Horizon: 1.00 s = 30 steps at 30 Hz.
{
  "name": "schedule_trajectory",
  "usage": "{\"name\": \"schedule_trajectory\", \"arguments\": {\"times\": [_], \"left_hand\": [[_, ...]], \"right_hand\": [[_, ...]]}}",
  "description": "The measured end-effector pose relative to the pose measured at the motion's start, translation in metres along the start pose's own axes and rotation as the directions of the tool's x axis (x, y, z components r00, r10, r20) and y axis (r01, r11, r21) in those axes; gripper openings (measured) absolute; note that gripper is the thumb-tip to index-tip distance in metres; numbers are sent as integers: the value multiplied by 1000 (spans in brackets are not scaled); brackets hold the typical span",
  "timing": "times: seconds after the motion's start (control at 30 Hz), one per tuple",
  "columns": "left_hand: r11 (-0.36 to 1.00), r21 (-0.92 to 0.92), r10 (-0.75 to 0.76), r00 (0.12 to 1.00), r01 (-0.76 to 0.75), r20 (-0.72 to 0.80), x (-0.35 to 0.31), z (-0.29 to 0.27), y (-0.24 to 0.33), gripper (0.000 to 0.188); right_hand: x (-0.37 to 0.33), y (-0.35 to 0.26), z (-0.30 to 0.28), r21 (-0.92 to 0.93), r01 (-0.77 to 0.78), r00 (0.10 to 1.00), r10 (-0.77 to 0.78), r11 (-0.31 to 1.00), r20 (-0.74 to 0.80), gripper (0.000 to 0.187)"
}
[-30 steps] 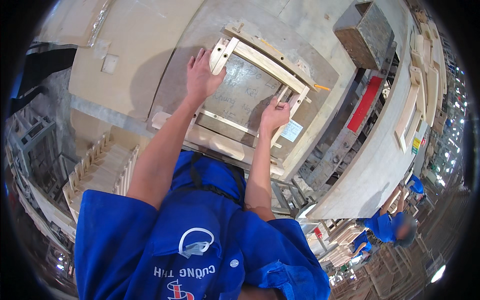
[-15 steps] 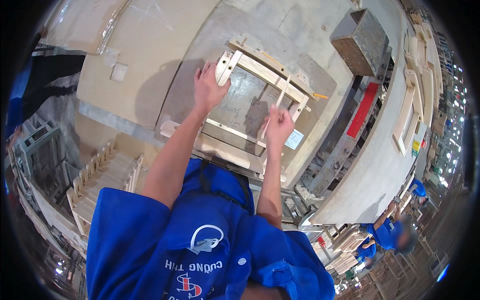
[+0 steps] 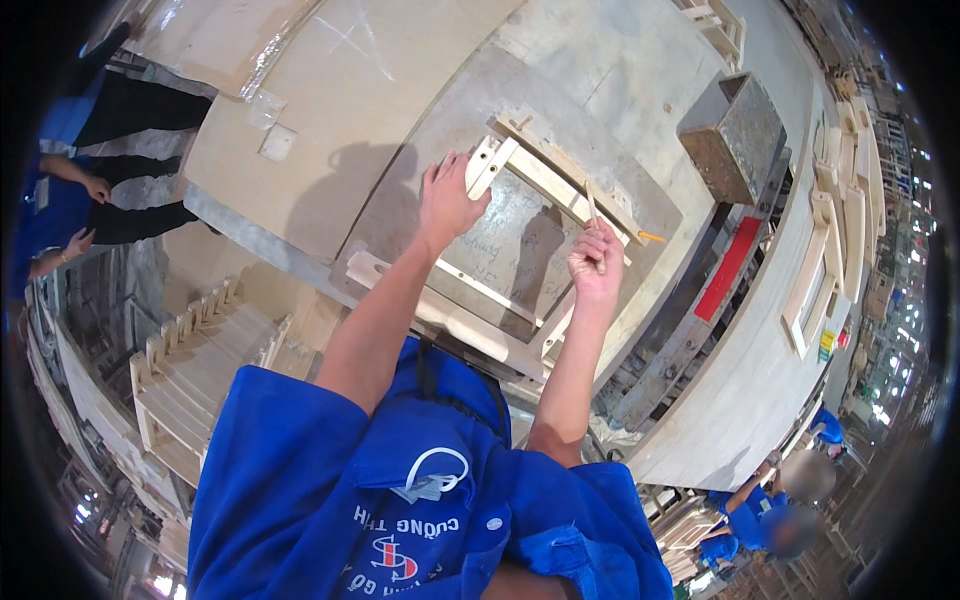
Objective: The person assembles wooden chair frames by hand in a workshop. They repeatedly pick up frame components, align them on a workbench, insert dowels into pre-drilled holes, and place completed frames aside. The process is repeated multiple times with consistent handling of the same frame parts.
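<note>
A pale wooden frame lies on a grey board marked with handwriting. My left hand wraps over the frame's left rail, thumb on the inner side and fingers on the outer, just below the corner block with holes. In the closed fingers of my right hand is a thin wooden stick, its upper end pointing toward the frame's far rail. That hand is over the frame's right side and hides part of it. An orange pencil-like piece sticks out near the far right corner.
A worn, open-ended metal box stands at the far right, near a red strip. More wooden parts lie on the right-hand bench. Slatted wooden pieces stand at lower left. A co-worker is at the left edge.
My right hand has moved up and right along the frame's right side, and the stick has turned more upright. The left hand stays on the left rail. The whole view has shifted.
</note>
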<state>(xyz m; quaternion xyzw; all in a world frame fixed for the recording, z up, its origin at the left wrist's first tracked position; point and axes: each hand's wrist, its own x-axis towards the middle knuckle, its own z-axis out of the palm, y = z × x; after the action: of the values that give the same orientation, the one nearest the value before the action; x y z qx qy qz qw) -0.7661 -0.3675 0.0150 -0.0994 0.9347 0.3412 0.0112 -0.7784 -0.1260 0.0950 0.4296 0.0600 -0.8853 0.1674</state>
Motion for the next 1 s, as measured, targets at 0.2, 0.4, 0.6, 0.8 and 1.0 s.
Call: {"name": "schedule_trajectory", "arguments": {"times": [0.2,0.4,0.6,0.8,1.0], "left_hand": [[1000,-16,4,1000,-4,6,1,2,-2,68],[1000,-15,1,1000,-1,4,1,-1,2,68],[999,16,34,999,-34,-26,-2,2,-3,68],[848,2,524,838,-530,-151,-29,-7,13,57],[825,-57,279,316,-563,907,-124,-20,41,75]], "right_hand": [[53,-34,58,587,-85,989,-3,805,147,18],[90,-31,47,559,81,995,-101,825,4,32],[29,8,-15,-120,256,966,-258,959,-1,48],[-78,42,-151,-869,494,598,-734,21,322,25],[-134,25,-265,-922,332,307,-901,-200,306,28]]}}
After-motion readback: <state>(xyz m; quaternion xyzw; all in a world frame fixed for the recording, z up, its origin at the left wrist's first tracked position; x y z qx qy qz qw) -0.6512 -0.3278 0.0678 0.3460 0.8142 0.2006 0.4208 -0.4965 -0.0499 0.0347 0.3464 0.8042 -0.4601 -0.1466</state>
